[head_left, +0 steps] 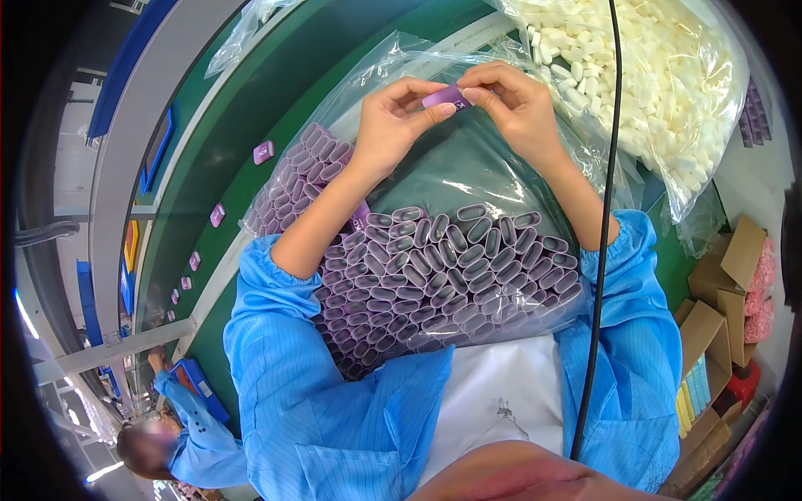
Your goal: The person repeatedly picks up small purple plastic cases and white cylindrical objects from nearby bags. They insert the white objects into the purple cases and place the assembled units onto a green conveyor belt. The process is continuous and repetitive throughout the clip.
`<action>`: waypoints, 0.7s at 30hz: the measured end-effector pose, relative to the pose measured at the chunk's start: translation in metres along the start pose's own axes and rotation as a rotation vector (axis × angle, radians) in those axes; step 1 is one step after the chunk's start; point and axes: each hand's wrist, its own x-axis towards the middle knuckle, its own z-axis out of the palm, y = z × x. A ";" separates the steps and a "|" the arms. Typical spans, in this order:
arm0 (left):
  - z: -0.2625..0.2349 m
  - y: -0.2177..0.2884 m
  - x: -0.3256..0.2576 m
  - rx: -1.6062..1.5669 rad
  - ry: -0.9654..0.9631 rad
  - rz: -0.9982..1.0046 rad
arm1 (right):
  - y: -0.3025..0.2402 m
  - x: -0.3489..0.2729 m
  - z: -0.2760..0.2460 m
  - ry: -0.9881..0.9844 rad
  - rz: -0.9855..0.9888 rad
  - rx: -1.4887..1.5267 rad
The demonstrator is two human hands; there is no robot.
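Note:
My left hand and my right hand together pinch one small purple oval casing above the green bench. The left thumb and fingers grip its left end, the right fingertips its right end. Below the hands lies a clear plastic bag holding several purple oval casings stacked on end, their open mouths facing up. Both forearms reach out of blue sleeves.
A big clear bag of small white cylindrical pieces lies at the upper right. Single purple casings ride along the green conveyor belt at left. Another person in blue works at lower left. Cardboard boxes stand at right. A black cable hangs down.

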 end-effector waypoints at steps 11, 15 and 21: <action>-0.001 0.001 -0.004 -0.221 -0.010 -0.013 | -0.023 -0.001 -0.003 -0.032 -0.212 -0.248; 0.001 0.007 -0.003 -0.183 -0.044 -0.005 | -0.014 -0.004 0.003 0.058 -0.157 -0.106; 0.003 0.003 -0.008 -0.422 -0.020 -0.093 | -0.014 -0.005 0.001 0.016 -0.262 -0.204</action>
